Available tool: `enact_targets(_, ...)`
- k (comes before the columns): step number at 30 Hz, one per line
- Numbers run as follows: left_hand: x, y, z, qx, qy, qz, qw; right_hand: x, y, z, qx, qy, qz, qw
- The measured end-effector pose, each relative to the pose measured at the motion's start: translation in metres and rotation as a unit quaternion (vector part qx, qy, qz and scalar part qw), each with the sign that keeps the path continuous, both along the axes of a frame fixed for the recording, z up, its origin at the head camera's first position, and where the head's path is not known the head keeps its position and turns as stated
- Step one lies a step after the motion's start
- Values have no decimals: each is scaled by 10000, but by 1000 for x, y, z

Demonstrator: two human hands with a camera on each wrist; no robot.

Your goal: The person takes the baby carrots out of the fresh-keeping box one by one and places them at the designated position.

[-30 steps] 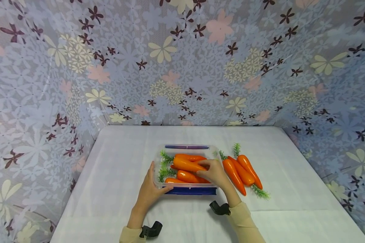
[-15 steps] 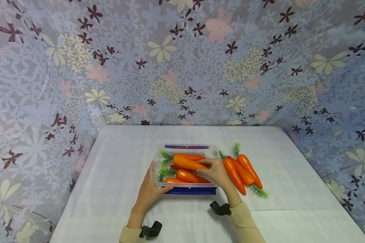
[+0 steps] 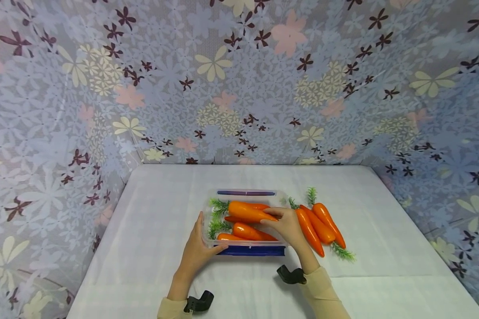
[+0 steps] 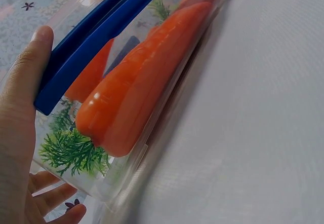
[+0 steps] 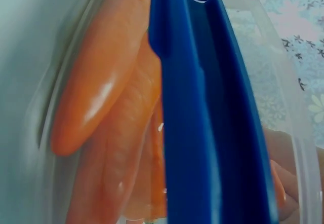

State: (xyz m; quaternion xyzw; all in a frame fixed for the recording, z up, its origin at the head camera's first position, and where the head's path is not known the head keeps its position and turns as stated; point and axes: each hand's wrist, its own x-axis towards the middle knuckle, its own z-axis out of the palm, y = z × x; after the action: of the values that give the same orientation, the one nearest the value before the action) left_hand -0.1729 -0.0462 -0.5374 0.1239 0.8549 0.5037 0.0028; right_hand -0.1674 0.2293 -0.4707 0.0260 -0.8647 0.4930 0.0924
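Note:
A clear plastic container (image 3: 247, 243) with blue latches (image 4: 96, 39) holds several orange toy carrots with green tops. My left hand (image 3: 197, 246) grips its left side, the thumb over the front rim and the fingers along the side wall. Inside, my right hand (image 3: 285, 226) pinches the narrow end of the uppermost carrot (image 3: 245, 212), whose green top points left. Below that one lies another carrot (image 3: 247, 231). Through the clear wall in the right wrist view, carrots (image 5: 96, 77) show, while the right hand is mostly hidden behind the blue latch.
Just right of the container, a few more carrots (image 3: 321, 226) lie on the white-covered table (image 3: 163, 190), close to the right forearm. Flowered fabric (image 3: 239, 88) stands behind the table and along both sides. Each wrist wears a black camera mount (image 3: 199, 301).
The uppermost carrot has shifted slightly right and lower within the container, its tip now showing between the right hand's thumb and fingers. The left hand and the container stay in place.

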Motion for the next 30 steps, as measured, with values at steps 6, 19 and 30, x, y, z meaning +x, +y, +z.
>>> enact_targets(6,2,2,1,59,-102,-10,9999,4,2,1,-309,180,-58,9993)
enact_targets(19,2,-1,5,-103,144,27,9998,15,6,20,-653,703,-975,9906)
enact_targets(30,0,1,4,-81,115,26,9999,32,17,40,-619,869,-1575,9817)
